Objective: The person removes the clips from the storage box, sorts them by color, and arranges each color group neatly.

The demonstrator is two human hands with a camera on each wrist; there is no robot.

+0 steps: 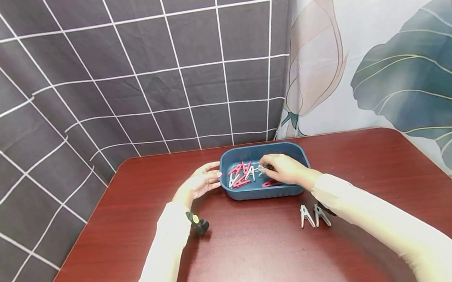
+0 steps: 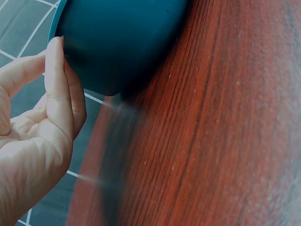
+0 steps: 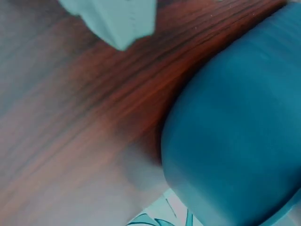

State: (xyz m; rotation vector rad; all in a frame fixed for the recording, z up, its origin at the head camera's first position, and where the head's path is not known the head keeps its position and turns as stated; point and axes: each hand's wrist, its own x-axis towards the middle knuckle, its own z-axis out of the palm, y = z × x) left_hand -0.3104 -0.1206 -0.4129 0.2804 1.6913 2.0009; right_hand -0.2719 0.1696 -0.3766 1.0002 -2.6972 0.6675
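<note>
A blue plastic basket (image 1: 265, 192) stands near the table's far edge, with several pink and white clothespins (image 1: 240, 175) lying loose inside. My left hand (image 1: 200, 180) touches the basket's left end, its fingers fairly straight; the left wrist view has the fingertips right at the rim. Over the right wall reaches my right hand (image 1: 283, 168), thumb and fingers pinching a grey clothespin (image 1: 259, 168) inside the basket. That clothespin is partly hidden by the fingers. In the right wrist view only the basket's outside wall (image 3: 235, 117) shows, not the hand.
Two grey clothespins (image 1: 307, 217) lie side by side on the reddish-brown table (image 1: 241, 253), in front of the basket's right end and close to my right sleeve. Behind the table hang a dark gridded curtain (image 1: 204, 88) and a white flowered cloth (image 1: 354, 119).
</note>
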